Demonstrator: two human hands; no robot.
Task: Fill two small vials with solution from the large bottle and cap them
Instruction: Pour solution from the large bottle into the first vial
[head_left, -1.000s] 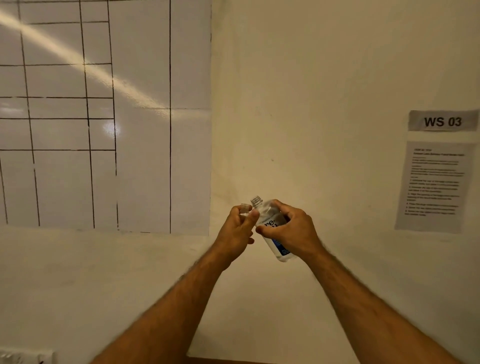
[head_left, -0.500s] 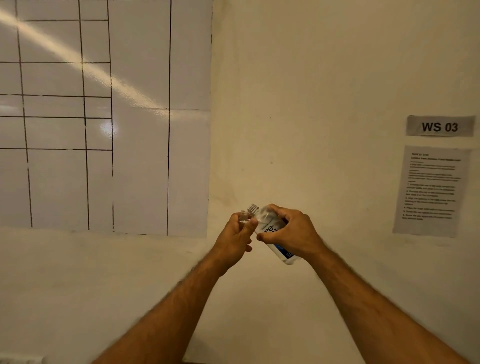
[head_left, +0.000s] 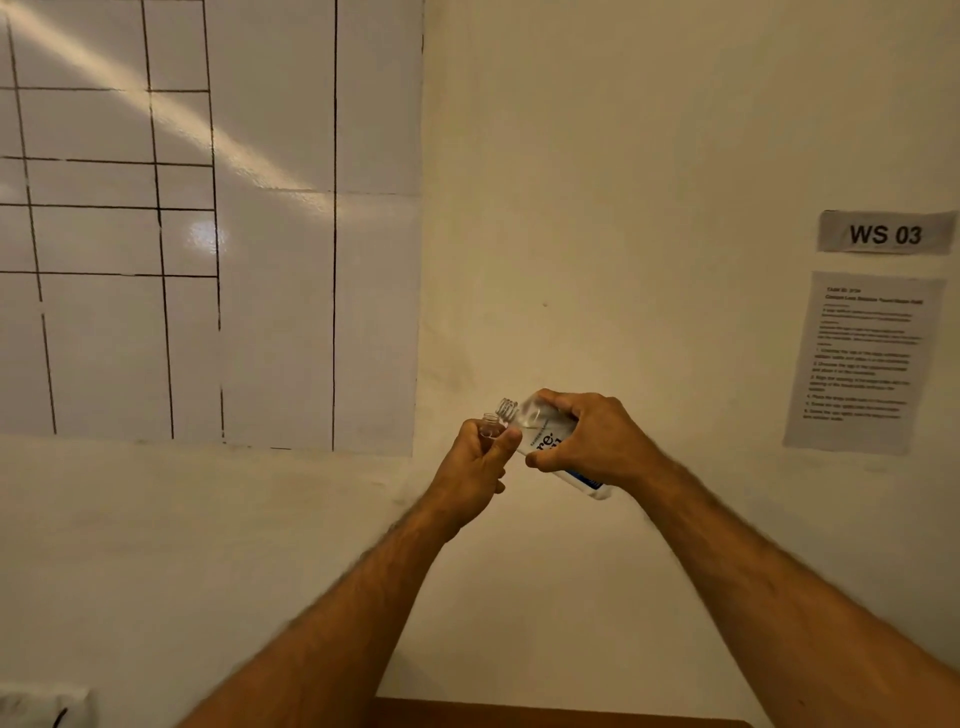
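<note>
My left hand (head_left: 475, 467) grips the small vial (head_left: 490, 425) upright; my right hand (head_left: 587, 436) grips the large bottle (head_left: 545, 441), tilted, neck just beside the vial's mouth. I'd tip slowly, keeping mouths aligned.

Uncapped clear large bottle (head_left: 540, 434) tilts toward open small vial (head_left: 490, 423).

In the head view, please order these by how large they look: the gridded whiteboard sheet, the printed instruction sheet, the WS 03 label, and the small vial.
1. gridded whiteboard sheet
2. printed instruction sheet
3. WS 03 label
4. small vial, mostly hidden in the left hand, nearer the camera than the wall items.
</note>
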